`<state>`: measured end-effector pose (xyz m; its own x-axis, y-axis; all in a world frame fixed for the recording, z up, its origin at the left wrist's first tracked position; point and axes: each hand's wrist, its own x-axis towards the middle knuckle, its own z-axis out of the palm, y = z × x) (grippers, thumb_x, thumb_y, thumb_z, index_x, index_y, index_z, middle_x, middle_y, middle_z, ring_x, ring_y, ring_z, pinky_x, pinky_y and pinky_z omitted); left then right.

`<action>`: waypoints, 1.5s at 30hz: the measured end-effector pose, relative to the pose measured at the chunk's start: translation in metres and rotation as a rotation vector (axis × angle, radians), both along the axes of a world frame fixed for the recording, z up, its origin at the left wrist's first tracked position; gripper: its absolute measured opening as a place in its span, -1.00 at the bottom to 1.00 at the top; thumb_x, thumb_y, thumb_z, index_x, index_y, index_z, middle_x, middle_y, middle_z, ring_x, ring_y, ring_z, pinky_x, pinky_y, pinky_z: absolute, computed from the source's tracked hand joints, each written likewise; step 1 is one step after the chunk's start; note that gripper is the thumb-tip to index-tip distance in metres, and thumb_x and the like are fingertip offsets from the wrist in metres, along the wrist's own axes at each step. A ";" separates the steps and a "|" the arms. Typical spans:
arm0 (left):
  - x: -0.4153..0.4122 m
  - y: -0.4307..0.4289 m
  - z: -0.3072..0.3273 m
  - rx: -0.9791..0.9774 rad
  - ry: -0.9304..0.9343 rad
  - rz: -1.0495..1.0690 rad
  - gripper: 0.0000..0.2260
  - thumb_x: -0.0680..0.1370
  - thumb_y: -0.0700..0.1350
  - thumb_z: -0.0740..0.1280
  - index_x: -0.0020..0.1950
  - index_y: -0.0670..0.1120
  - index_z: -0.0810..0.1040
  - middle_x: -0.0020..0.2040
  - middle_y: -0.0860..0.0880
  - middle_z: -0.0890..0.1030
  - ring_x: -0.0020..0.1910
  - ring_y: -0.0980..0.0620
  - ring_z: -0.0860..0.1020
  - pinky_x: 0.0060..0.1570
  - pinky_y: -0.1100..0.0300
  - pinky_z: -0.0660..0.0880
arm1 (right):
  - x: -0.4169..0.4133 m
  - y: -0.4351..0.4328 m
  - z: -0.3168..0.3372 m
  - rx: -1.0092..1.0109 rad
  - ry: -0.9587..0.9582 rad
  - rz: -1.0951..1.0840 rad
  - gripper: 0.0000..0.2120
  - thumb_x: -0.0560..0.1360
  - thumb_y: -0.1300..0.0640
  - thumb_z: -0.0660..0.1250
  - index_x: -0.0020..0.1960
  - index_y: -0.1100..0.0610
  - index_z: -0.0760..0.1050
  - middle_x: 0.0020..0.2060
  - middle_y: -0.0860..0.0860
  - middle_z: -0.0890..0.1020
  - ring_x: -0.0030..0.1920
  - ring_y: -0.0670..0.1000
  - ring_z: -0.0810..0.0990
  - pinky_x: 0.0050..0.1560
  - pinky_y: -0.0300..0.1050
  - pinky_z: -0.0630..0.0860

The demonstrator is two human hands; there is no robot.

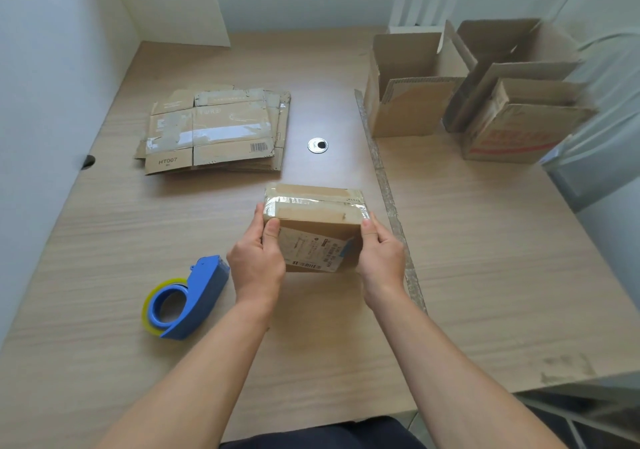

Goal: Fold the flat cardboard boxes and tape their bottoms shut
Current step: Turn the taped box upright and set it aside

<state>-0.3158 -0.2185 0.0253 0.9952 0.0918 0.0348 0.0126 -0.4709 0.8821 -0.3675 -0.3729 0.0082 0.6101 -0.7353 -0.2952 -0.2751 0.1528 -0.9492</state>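
Pale wood counter (485,275) is filling a white-walled corner, and a person is standing at its near edge. Both hands are gripping one small box (313,220) over the middle of the counter. The left hand (256,261) is curling round its left end, thumb on the near face, and the right hand (381,254) is clasping the right end the same way. The box's long axis is running left to right between the hands, with a taped seam facing up, so the bottom is looking sealed. Open boxes (415,85) are standing at the far right, well apart from the held one and nearer the right hand. I judge that setting it there is calling for a reach forward and right. Flats (214,130) are lying far left, and the tape gun (188,301) is lying near the left forearm.
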 end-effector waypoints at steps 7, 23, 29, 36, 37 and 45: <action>0.010 0.000 0.005 0.074 -0.117 -0.098 -0.62 0.64 0.00 0.28 0.47 0.04 0.42 0.00 -0.11 0.69 -0.14 0.05 0.52 -0.13 0.35 0.38 | -0.002 -0.005 0.010 0.344 -0.077 -0.056 -0.76 0.64 0.12 0.26 0.25 0.02 0.61 0.22 -0.06 0.64 0.23 -0.03 0.60 0.09 -0.11 0.59; 0.033 0.055 0.013 -0.328 0.333 -0.446 -0.65 0.60 -0.03 0.33 0.38 0.13 0.42 0.16 0.02 0.66 0.11 0.03 0.65 0.02 0.11 0.59 | -0.020 -0.037 0.007 0.091 -0.023 0.434 -0.58 0.62 -0.09 0.24 0.45 -0.29 0.27 0.15 -0.08 0.65 0.16 -0.01 0.63 0.29 0.22 0.48; 0.029 0.066 0.015 -0.453 0.494 -0.463 -0.59 0.52 0.18 0.23 0.35 0.12 0.48 0.22 0.05 0.64 0.16 0.05 0.60 0.02 0.01 0.54 | -0.026 -0.046 0.012 0.194 -0.077 0.501 -0.53 0.49 -0.30 0.19 0.27 -0.09 0.51 0.16 -0.07 0.66 0.21 0.05 0.59 0.05 0.02 0.51; 0.019 0.075 -0.001 -0.541 0.497 -0.463 -0.52 0.51 0.06 0.34 0.38 -0.10 0.50 0.28 -0.16 0.60 0.24 -0.15 0.56 0.21 -0.12 0.47 | -0.032 -0.051 0.003 0.213 -0.077 0.563 -0.37 0.43 -0.49 0.10 0.27 -0.16 0.58 0.21 -0.03 0.65 0.25 0.00 0.58 0.20 0.08 0.51; 0.017 0.075 -0.002 -0.518 0.494 -0.464 -0.51 0.48 0.07 0.38 0.36 -0.11 0.52 0.25 -0.15 0.62 0.23 -0.15 0.57 0.22 -0.10 0.47 | -0.033 -0.052 0.002 0.208 -0.066 0.568 -0.36 0.40 -0.53 0.11 0.28 -0.20 0.56 0.19 -0.05 0.65 0.22 0.00 0.60 0.19 0.09 0.53; 0.009 0.070 -0.016 -0.142 0.498 -0.368 -0.87 0.59 -0.10 0.35 0.12 0.05 0.61 0.02 0.06 0.71 0.07 -0.01 0.66 0.12 -0.01 0.57 | -0.032 -0.047 -0.005 -0.236 0.188 0.617 -0.68 0.53 -0.13 0.32 0.27 -0.15 0.49 0.10 -0.13 0.65 0.14 -0.02 0.60 0.20 0.10 0.53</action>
<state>-0.3069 -0.1480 0.0089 0.8563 -0.2899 -0.4275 0.2965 -0.4018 0.8664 -0.3998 -0.4202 0.0032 0.8921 -0.3275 -0.3113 -0.4084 -0.2899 -0.8655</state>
